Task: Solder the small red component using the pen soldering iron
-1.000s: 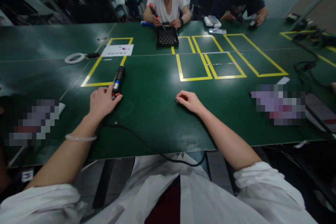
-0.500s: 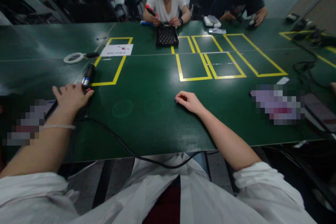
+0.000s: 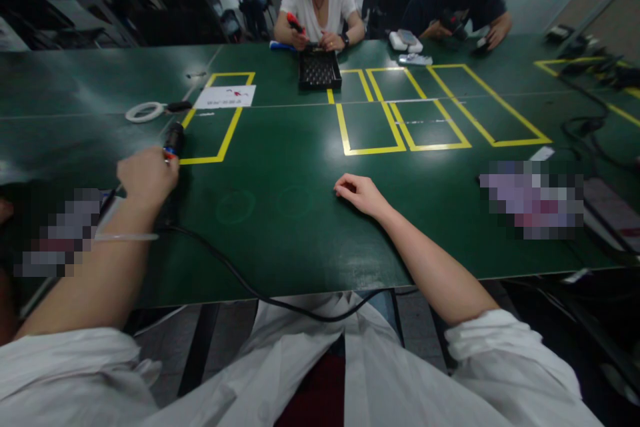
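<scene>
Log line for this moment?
left hand: gripping black tool | right hand: loosely curled on green table | black cable: over near edge

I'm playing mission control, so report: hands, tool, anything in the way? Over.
Left hand gripping black tool. Right hand loosely curled, nothing seen in it. Black cable draped over edge of table, maybe a snag.

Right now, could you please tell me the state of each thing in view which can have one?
Black tool: far end pointing away, near end partly hidden.
Left hand: bent at the tool's near end; grip unclear.
Right hand: loosely curled, holding nothing visible.
Black cable: curved, hanging over the edge of the table.
White sheet: flat.
White cable: coiled.
Black tray: open-topped, upright.
Red-and-black tool: held by a co-worker's hand.
</scene>
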`<state>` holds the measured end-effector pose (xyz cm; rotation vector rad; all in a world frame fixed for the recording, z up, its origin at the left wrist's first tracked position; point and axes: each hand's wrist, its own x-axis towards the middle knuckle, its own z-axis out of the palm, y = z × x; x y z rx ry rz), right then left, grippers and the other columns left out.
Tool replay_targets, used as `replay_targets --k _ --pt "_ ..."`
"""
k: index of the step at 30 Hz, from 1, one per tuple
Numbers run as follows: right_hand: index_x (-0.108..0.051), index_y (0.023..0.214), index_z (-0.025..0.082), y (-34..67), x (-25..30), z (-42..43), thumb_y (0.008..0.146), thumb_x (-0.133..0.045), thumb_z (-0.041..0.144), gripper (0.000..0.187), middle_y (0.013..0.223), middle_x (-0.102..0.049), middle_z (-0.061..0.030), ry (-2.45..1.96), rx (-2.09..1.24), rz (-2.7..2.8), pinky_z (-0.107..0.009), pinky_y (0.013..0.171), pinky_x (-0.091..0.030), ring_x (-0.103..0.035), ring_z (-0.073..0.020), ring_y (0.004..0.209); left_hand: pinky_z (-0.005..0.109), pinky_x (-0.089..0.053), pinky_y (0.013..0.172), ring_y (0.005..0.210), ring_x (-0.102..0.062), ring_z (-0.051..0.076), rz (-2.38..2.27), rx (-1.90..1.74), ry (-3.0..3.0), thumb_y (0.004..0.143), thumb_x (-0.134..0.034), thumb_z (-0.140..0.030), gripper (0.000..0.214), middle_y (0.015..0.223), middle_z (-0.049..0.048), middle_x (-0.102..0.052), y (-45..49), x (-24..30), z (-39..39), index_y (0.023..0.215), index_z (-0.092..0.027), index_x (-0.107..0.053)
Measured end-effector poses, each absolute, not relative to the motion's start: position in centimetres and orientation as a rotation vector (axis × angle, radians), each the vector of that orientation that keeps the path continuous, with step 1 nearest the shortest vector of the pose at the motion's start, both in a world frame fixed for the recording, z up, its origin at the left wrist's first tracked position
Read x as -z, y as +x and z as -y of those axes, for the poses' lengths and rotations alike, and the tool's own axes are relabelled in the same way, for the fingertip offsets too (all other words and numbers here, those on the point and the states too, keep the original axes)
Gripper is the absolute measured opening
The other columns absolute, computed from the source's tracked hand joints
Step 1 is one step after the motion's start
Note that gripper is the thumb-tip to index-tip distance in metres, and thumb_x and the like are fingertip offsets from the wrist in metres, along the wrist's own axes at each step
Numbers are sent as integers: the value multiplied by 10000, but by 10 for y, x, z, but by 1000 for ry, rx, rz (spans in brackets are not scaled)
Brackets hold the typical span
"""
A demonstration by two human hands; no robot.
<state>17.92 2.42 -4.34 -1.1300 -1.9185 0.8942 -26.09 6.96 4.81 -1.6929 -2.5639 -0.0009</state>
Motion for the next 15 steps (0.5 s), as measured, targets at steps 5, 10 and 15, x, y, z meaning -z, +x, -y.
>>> replay_targets --k 5,10,15 --pt "-657 865 160 180 42 -23 898 -575 336 196 762 -691 -27 -1111 -919 1905 -269 681 -427 -575 -138 671 293 -441 883 943 -596 176 2311 681 -2457 935 -510 -359 368 1041 83 -692 -166 -43 -60 1164 -90 -611" --pt "-637 912 170 179 42 -24 839 -653 356 201 766 -673 -9 -1048 -1094 1792 -262 657 -444 -566 -124 658 317 -473 839 852 -631 181 1948 1061 -3371 920 -553 -400 540 891 61 -680 -71 -28 -35 1374 -108 -534" --pt "-583 1066 183 175 42 -22 788 -735 382 374 804 -681 2 -779 -1450 1680 -242 634 -450 -602 -114 673 293 -454 798 774 -589 150 1851 900 -3882 926 -591 -341 825 767 1 -609 -44 -10 -28 1600 -95 -186"
